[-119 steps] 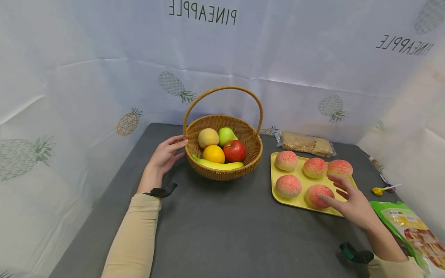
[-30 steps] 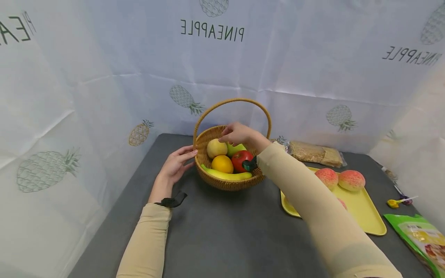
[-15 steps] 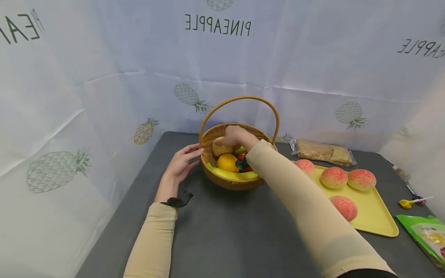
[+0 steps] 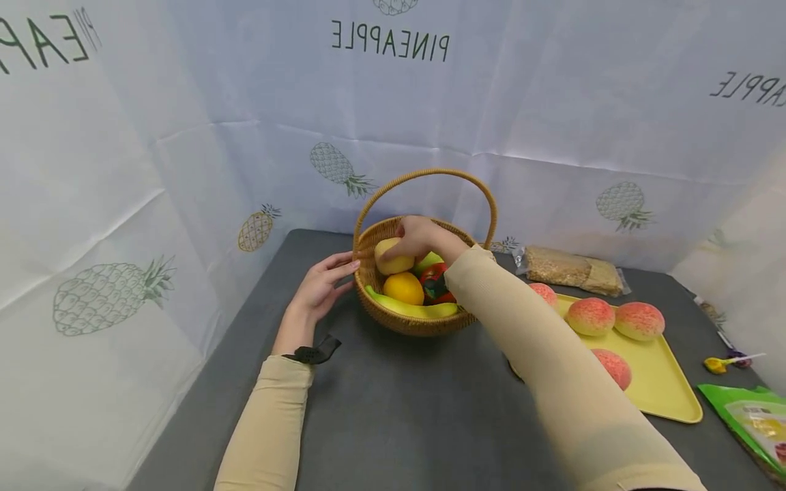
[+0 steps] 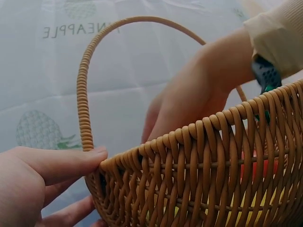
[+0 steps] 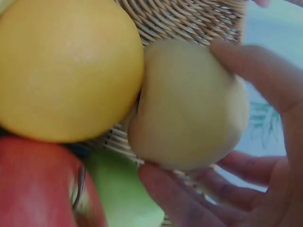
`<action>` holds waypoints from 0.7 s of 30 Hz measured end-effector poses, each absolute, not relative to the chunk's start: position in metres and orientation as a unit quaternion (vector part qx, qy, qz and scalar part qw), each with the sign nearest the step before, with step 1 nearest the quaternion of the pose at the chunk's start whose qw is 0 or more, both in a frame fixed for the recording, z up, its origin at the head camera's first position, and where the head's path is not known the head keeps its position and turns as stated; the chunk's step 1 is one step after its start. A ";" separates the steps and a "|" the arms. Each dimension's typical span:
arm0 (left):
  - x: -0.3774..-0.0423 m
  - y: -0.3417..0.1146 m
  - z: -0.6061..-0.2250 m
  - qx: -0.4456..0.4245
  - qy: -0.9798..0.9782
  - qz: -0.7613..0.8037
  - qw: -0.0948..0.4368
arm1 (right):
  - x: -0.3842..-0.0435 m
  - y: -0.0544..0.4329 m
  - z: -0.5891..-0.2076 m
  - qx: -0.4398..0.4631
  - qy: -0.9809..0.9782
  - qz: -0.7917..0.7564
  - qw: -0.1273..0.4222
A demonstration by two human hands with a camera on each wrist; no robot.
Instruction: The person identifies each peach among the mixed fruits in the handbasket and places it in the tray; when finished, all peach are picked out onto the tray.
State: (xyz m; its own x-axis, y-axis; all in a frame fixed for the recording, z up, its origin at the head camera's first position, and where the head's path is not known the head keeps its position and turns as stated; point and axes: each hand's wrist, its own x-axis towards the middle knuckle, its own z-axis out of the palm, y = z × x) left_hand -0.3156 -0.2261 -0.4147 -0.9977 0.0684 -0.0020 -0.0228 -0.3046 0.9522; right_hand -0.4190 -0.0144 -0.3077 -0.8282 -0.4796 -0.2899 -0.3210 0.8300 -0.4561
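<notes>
A wicker basket (image 4: pixel 424 326) with a tall arched handle stands on the dark table. It holds an orange (image 4: pixel 403 288), a red apple (image 4: pixel 434 281), a green fruit (image 4: pixel 428 262) and a banana (image 4: pixel 414 308) along the front. My right hand (image 4: pixel 424 239) reaches inside and grips a pale yellow, peach-like fruit (image 6: pixel 189 109), its thumb at one side and fingertips at the other in the right wrist view. With straight fingers my left hand (image 4: pixel 319 286) touches the basket's left side; in the left wrist view, its thumb (image 5: pixel 90 158) rests at the rim beside the handle base.
On the right lies a yellow tray (image 4: pixel 669 382) with several pink-red peach-like fruits (image 4: pixel 591 316), partly covered by my right sleeve. Behind it is a clear bag of flakes (image 4: pixel 571 268). Lollipops (image 4: pixel 717 365) and a green packet (image 4: pixel 749 416) lie farther right. Pineapple-printed cloth (image 4: pixel 522 88) surrounds the table.
My right hand has gone from the tray into the basket, then lowered onto the pale yellow fruit and taken hold of it. The fruit has tilted slightly. My left hand stays at the basket.
</notes>
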 end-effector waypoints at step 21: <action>-0.313 -0.223 -0.410 0.006 0.588 0.808 0.035 | -0.351 0.092 -0.269 -0.313 0.871 -0.363 0.109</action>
